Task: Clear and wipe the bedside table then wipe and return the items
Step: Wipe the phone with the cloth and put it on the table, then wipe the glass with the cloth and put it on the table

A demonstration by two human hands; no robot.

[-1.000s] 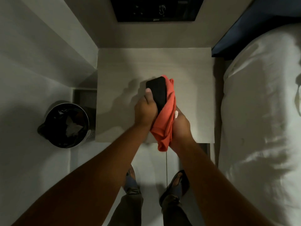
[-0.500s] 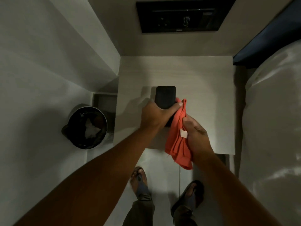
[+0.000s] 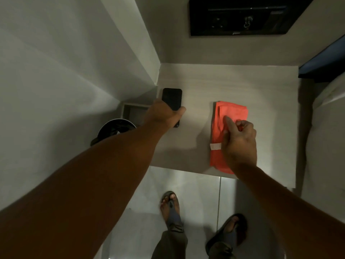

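A black phone (image 3: 172, 99) lies flat at the left edge of the pale bedside table (image 3: 248, 85). My left hand (image 3: 164, 115) covers its near end, fingers and thumb wrapped around it. An orange cloth (image 3: 217, 135), folded long with a small white tag, lies on the table's right half and overhangs the near edge. My right hand (image 3: 239, 141) rests on the cloth with the fingers curled, pinching a fold of it.
A round dark waste bin (image 3: 115, 128) stands on the floor left of the table, below a white wall. A black wall panel (image 3: 240, 15) hangs behind the table. The bed with white bedding (image 3: 328, 137) lies at the right. My sandalled feet (image 3: 171, 208) stand on the tiled floor.
The hands have parted: my left hand carried the phone to the table's left edge and set it flat. My right hand laid the cloth down on the right half.
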